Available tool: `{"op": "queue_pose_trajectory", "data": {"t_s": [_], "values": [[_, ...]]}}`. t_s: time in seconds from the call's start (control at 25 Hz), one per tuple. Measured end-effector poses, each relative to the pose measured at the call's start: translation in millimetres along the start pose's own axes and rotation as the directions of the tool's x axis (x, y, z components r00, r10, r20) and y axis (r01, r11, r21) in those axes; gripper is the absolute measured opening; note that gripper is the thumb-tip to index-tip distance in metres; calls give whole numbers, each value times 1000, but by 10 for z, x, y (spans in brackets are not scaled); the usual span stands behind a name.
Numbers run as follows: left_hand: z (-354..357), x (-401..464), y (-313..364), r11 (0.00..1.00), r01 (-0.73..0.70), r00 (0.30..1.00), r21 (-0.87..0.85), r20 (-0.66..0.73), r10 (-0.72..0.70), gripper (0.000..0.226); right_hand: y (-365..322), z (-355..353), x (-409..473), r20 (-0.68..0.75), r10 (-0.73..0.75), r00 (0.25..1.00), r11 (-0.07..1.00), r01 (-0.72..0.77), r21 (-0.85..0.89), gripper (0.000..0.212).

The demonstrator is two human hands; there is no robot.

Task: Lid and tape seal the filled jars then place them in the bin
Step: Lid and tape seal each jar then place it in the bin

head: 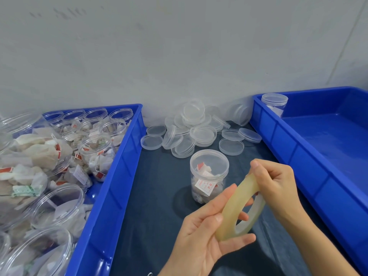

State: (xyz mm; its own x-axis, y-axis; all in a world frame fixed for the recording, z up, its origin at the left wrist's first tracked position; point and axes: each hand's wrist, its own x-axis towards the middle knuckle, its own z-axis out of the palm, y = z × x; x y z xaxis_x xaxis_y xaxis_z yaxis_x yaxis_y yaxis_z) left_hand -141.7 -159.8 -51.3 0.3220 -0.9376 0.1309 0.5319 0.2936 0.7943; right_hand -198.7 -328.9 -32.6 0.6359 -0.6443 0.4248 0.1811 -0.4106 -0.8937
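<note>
two hands hold a roll of clear tape (242, 208) near the viewer. the left hand (201, 236) grips its lower edge; the right hand (276, 182) pinches its top. just beyond, a lidded, filled jar (209, 175) stands upright on the dark table (155, 196), between two blue bins.

Lid pile (196, 128) blocks behind jar (208, 176); mat (159, 186) left free.

One head-worn camera looks forward and down, close over the dark table (159, 196) toward the wall (179, 46).
</note>
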Motion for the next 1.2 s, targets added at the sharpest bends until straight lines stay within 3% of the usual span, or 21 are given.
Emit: {"op": "queue_pose_trajectory", "data": {"t_s": [0.56, 0.8, 0.92, 1.04, 1.2], "values": [[21, 20, -8, 1000, -1, 1000, -14, -6, 1, 44, -30, 6, -3, -18, -10, 1000, 1000, 10, 0, 55], [46, 21, 7, 997, 65, 997, 29, -49, -63, 49, -60, 13, 6, -50, 53, 997, 996, -49, 77, 45], [45, 16, 277, 953, 118, 992, 278, -1, -123, 43, -105, 10, 26, -153, 155, 976, 972, -123, 198, 45], [36, -18, 473, 783, -7, 996, 622, 78, -53, 35, -242, -4, 63, -204, 231, 951, 944, -168, 285, 48], [112, -47, 439, 747, -79, 996, 660, 17, 90, 32, -533, -79, 12, -40, -53, 998, 995, 50, -86, 36]]}}
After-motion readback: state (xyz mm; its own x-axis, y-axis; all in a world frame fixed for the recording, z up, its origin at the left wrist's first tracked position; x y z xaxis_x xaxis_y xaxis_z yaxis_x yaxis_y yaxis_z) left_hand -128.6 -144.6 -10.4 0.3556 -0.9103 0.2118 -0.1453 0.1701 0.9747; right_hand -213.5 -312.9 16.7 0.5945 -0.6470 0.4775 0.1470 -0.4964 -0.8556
